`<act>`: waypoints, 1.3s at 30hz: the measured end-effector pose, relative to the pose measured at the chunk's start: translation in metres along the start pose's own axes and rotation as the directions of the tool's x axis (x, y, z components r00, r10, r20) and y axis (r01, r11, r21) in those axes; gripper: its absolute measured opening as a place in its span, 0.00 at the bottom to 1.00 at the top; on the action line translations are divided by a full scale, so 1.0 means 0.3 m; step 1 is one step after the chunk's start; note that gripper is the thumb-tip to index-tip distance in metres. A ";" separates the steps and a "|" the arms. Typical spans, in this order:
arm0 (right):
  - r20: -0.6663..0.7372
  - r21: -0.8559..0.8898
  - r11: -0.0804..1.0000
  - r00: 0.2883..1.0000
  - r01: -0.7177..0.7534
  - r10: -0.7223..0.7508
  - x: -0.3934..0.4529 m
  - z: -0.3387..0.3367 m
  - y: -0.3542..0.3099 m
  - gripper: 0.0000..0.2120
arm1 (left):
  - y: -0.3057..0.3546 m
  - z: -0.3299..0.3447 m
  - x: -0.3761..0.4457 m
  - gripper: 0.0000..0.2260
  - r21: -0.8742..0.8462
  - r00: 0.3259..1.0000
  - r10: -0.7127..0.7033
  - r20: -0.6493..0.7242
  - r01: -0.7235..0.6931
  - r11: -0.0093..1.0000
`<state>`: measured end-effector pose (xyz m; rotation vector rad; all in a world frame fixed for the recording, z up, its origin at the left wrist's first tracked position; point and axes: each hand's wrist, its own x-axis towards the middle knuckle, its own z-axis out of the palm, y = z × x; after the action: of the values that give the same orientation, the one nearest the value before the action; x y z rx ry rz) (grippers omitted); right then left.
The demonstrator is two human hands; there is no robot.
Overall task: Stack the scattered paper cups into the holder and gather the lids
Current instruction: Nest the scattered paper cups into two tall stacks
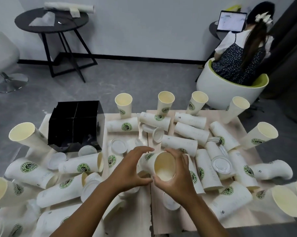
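Both my hands hold one white paper cup [164,165] with a green logo, its open mouth tilted toward me, above the middle of the light wooden table [144,202]. My left hand [127,166] curls round its left side and my right hand [176,173] wraps its right side and rim. Several more cups lie on their sides or stand upright across the table. White lids lie among them, such as a lid [118,145] just beyond my left hand and another lid [221,164] at the right. The black divided holder [76,124] stands at the back left.
A row of upright cups [165,101] lines the table's far edge. A person sits in a white and green tub chair [229,86] at the back right, facing a laptop. A round black side table [52,21] stands at the back left.
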<state>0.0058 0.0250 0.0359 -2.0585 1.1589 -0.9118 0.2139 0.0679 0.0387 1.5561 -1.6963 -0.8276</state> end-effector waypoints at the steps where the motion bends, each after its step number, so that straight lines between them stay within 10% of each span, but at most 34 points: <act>1: 0.029 0.018 1.000 1.000 0.007 -0.007 -0.006 -0.002 -0.019 0.40 | 0.004 0.003 -0.011 0.37 -0.018 1.000 -0.013 -0.002 0.013 1.000; 18: 0.096 0.362 0.899 0.969 -0.246 0.226 -0.044 0.192 0.003 0.31 | -0.084 -0.024 -0.170 0.40 -0.130 0.934 -0.247 -0.259 0.220 0.967; 39: 0.110 -0.100 0.889 0.883 -0.447 0.456 -0.061 0.506 0.227 0.45 | -0.105 -0.114 -0.228 0.39 -0.121 0.913 -0.272 -0.304 0.246 0.962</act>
<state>0.0875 0.0363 -0.1097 -1.7528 1.5295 -0.5045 0.2633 0.1334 0.0278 1.7752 -1.2289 -0.7167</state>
